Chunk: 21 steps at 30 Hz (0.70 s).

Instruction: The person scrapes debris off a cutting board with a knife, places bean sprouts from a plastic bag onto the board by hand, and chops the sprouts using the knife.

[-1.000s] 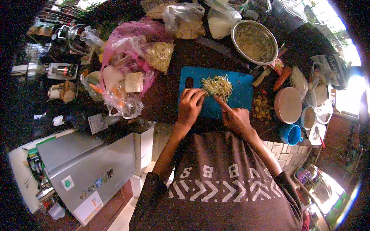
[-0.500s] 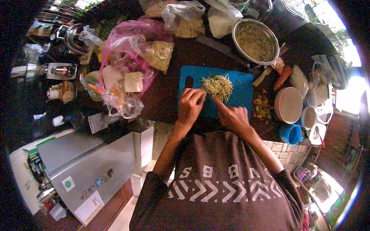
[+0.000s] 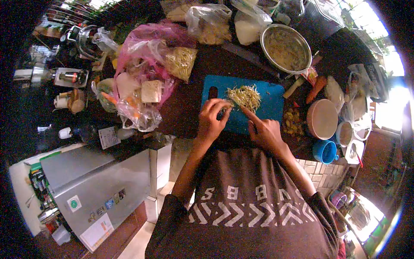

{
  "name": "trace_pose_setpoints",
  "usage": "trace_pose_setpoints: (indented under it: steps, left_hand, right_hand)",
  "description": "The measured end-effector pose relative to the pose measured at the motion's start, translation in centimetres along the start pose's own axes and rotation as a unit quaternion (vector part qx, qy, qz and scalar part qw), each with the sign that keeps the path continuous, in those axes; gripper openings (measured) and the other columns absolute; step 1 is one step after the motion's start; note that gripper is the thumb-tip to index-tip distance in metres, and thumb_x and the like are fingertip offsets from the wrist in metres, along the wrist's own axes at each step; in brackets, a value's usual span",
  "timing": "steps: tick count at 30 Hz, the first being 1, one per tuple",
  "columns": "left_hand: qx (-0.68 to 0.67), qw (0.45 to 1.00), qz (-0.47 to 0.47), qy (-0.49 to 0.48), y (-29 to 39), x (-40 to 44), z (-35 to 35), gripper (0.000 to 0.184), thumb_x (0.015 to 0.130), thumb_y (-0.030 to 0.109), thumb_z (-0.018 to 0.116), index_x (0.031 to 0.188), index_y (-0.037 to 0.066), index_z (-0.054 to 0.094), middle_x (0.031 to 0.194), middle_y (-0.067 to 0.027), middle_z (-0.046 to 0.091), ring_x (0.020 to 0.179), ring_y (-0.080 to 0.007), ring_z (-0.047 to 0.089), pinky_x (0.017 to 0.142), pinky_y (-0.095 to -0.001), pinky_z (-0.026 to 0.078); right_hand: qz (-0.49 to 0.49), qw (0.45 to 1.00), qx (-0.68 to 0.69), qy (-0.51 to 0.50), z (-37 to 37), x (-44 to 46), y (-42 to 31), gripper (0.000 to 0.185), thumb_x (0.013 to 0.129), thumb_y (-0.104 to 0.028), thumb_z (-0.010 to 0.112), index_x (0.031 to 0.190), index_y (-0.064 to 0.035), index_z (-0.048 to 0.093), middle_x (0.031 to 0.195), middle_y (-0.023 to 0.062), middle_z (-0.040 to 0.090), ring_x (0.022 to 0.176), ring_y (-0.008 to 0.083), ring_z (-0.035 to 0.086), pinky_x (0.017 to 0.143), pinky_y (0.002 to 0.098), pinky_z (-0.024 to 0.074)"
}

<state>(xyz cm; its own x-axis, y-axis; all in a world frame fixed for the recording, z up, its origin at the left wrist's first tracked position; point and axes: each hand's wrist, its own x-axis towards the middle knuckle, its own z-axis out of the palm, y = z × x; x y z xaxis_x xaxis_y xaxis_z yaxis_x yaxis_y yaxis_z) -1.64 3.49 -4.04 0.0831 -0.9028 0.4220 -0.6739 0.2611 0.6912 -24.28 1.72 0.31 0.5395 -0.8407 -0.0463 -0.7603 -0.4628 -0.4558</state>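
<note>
A blue cutting board lies on the dark table, with a pile of pale bean sprouts on its middle. At the board's lower left, my left hand has its fingers curled together against a few sprouts beside the pile. My right hand is closed at the lower right of the pile, its index finger stretched toward the sprouts. A dark, thin edge shows by that fingertip; the rest of what this hand grips is hidden under it.
Left of the board are a pink plastic bag, a bag of sprouts and a white block. A steel bowl stands behind. To the right are a carrot, a pink lid and a blue cup.
The view has shifted slightly. My right index finger has moved a little against the sprouts, while my left hand stays near the same spot, its fingers slightly more arched.
</note>
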Motion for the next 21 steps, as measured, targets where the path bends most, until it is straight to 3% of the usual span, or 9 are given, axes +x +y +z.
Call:
trace_pose_setpoints:
  steps: [4, 11, 15, 17, 21]
  left_hand:
    - [0.064, 0.998, -0.012, -0.02, 0.5, -0.2, -0.3, 0.017, 0.088, 0.01, 0.079, 0.104, 0.008, 0.074, 0.103, -0.0075, 0.07, 0.101, -0.0309, 0.067, 0.092, -0.0426, 0.055]
    - [0.047, 0.999, -0.016, -0.02, -0.4, -0.5, 0.8, 0.016, 0.086, 0.006, 0.079, 0.101, 0.007, 0.074, 0.102, -0.0082, 0.071, 0.098, -0.0324, 0.068, 0.088, -0.0429, 0.055]
    - [0.035, 0.999, -0.006, -0.019, -0.7, -0.4, 1.0, 0.015, 0.086, 0.005, 0.078, 0.101, 0.007, 0.074, 0.103, -0.0082, 0.072, 0.097, -0.032, 0.069, 0.087, -0.0424, 0.056]
    - [0.038, 0.999, 0.002, -0.016, -0.9, -0.3, 0.9, 0.015, 0.087, 0.005, 0.078, 0.101, 0.007, 0.074, 0.103, -0.0082, 0.073, 0.096, -0.0319, 0.069, 0.087, -0.0422, 0.056]
    - [0.012, 1.0, 0.012, 0.0, -0.3, -0.1, 0.3, 0.019, 0.086, 0.006, 0.079, 0.104, 0.007, 0.074, 0.105, -0.0091, 0.072, 0.099, -0.0322, 0.069, 0.089, -0.0429, 0.055]
  right_hand:
    - [-0.014, 1.0, -0.011, -0.002, 0.6, -0.6, 0.5, 0.066, 0.095, -0.018, 0.064, 0.158, -0.0327, 0.049, 0.06, 0.0182, 0.065, 0.052, 0.0391, 0.065, 0.053, 0.0544, 0.0532]
    - [-0.027, 0.996, -0.075, -0.037, 2.2, -0.5, 1.1, 0.071, 0.091, -0.016, 0.066, 0.158, -0.0318, 0.048, 0.061, 0.0162, 0.066, 0.051, 0.0374, 0.066, 0.052, 0.053, 0.0524]
    - [-0.049, 0.996, -0.081, 0.002, 2.2, 0.6, 0.7, 0.069, 0.092, -0.016, 0.065, 0.157, -0.0305, 0.05, 0.062, 0.0174, 0.067, 0.054, 0.0385, 0.067, 0.053, 0.0531, 0.0526]
    - [-0.025, 0.998, -0.033, -0.038, 1.1, 1.1, 0.2, 0.066, 0.093, -0.016, 0.064, 0.157, -0.0296, 0.05, 0.064, 0.0192, 0.067, 0.057, 0.0398, 0.068, 0.055, 0.0541, 0.0533]
    - [-0.032, 0.999, 0.002, -0.012, -0.2, 0.7, 0.7, 0.065, 0.095, -0.016, 0.063, 0.157, -0.0297, 0.05, 0.063, 0.0198, 0.066, 0.056, 0.0405, 0.066, 0.056, 0.0554, 0.0532]
